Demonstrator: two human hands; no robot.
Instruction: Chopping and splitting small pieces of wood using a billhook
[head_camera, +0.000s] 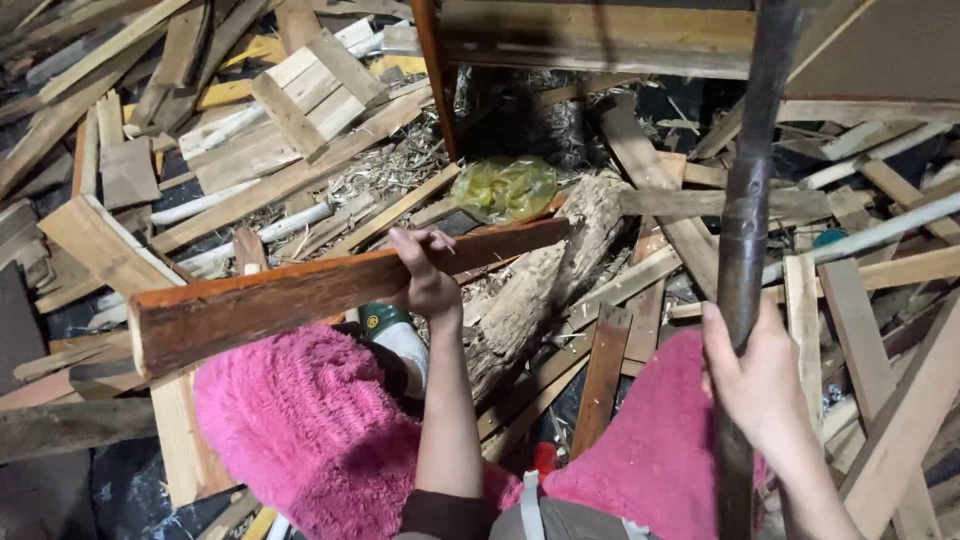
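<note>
The reddish-brown plank (330, 295) lies slantwise across the person's lap, above the pink fuzzy trousers (310, 430), and the left hand (428, 280) has its grip curled over the upper edge near the middle; it looks stiff, rough-sawn and fairly heavy, so a hold near the middle, clear of splintery ends, seems soundest. The right hand (760, 375) has its grip wrapped tight round a dark upright pole (745, 250), whose top and bottom run out of view. Behind lie a pale log (540, 285), a yellow-green plastic bag (505, 187) and a floor heaped with scrap timber (270, 130), though what the plank's far end rests on I can't quite make out.
</note>
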